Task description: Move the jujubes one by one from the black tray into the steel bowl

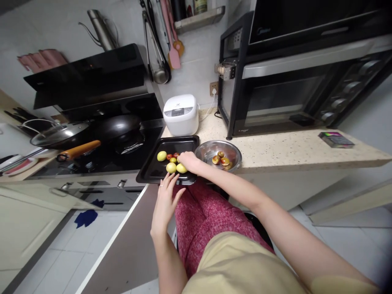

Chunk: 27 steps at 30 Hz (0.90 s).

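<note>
A black baking tray point(150, 163) lies on the counter, holding yellow oval fruits point(162, 156) that look like lemons and small dark-red round fruits point(169, 157). Over the tray's right side is my right hand point(189, 161), palm down with its fingers curled together; what they hold, if anything, is hidden. My left hand point(167, 194) is by the tray's front edge, fingers spread, with the tips near a yellow fruit point(171, 168). Right of the tray, a steel bowl point(205, 152) contains several glossy brown-and-yellow round fruits point(224, 161).
A white rice cooker point(181, 114) stands behind the tray. At left, a wok with an orange handle point(79, 151) and a lidded pan point(61, 132) are on the stove. An oven point(284, 98) occupies the right. A cabinet door point(122, 241) juts out below the tray.
</note>
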{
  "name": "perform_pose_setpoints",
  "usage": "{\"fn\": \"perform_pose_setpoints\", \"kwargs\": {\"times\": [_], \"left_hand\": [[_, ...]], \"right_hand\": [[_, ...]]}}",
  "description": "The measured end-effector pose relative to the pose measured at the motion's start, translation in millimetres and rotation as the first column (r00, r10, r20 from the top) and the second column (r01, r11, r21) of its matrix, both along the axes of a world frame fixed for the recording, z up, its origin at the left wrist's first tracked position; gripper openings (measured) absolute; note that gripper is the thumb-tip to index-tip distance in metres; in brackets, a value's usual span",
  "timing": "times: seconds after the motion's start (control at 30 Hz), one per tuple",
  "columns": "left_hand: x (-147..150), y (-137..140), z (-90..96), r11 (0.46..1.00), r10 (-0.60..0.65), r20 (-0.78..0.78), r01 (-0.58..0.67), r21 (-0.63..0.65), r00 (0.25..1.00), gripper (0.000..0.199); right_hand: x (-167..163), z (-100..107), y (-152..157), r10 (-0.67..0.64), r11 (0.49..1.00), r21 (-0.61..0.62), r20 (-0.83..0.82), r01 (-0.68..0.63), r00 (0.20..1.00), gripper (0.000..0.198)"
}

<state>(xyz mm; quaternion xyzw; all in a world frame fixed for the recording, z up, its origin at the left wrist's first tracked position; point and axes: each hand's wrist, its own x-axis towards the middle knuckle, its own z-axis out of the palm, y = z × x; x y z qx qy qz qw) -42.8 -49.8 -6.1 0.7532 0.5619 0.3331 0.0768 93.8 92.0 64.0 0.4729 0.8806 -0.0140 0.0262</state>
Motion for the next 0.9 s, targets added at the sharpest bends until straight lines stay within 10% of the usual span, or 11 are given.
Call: {"fn": "perform_pose_setpoints", "kwargs": {"times": [0.37, 0.63, 0.9], "left_hand": [[25.9, 0.7, 4.4, 0.996, -0.063, -0.011, 0.063, 0.066, 0.998, 0.048], [76.5, 6.5, -1.0, 0.968, -0.236, -0.077, 0.241, 0.067, 0.969, 0.064], [100.9, 12.2, -8.2, 0.956, -0.285, -0.137, 0.291, 0.031, 0.949, 0.074]], "right_hand": [[88.5, 31.0, -8.4, 0.118, 0.982, 0.172, -0.246, -0.076, 0.962, 0.029], [189.9, 0.1, -7.5, -0.006, 0.979, 0.18, -0.433, 0.093, 0.901, 0.022], [200.1, -19.6, -1.5, -0.013, 0.987, 0.135, -0.485, 0.09, 0.874, 0.024]]}}
